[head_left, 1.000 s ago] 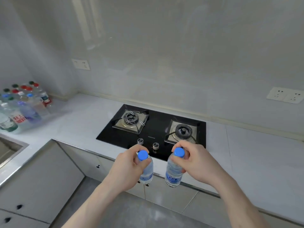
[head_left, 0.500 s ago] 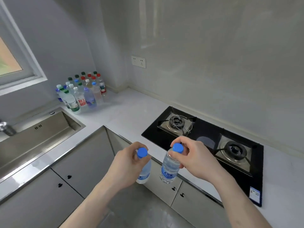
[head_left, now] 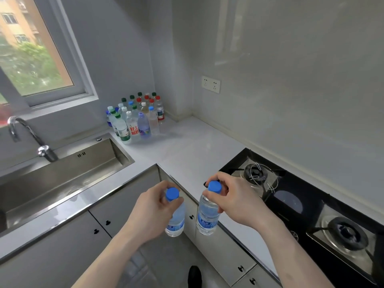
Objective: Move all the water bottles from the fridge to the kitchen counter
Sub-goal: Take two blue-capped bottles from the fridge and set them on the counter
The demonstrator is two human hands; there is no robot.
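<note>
The view has swung toward the corner of the kitchen: the window [head_left: 35, 50] and tap [head_left: 27, 138] now fill the upper left of the frame, where a second ago only the stove and bare wall showed. The cluster of bottles [head_left: 135, 119] that sat at the far left edge a second ago now stands in the upper middle, upright on the tabletop [head_left: 187, 150] in the corner below the socket [head_left: 211, 84]. The stove [head_left: 311, 204] has slid from the centre to the lower right.

The hands themselves have kept their pose. The left hand [head_left: 151, 206] pinches a small blue-capped bottle [head_left: 175, 219] by the neck, fingers curled just under the cap. The right hand [head_left: 234, 196] pinches a second blue-capped bottle [head_left: 207, 215] the same way. Both bottles hang upright in the lower middle of the frame, in front of the cabinet doors [head_left: 116, 213] and the tabletop's edge, touching nothing but the hands.

This reads as the carrying stage of one trip: the person has turned to face the stockpile, so these two bottles will likely join it. The open stretch of tabletop in front of the cluster looks like the natural place to set them. The sink [head_left: 62, 173] lies at the left, well apart from the hands. The fridge is out of view, so how many bottles remain there cannot be told.
</note>
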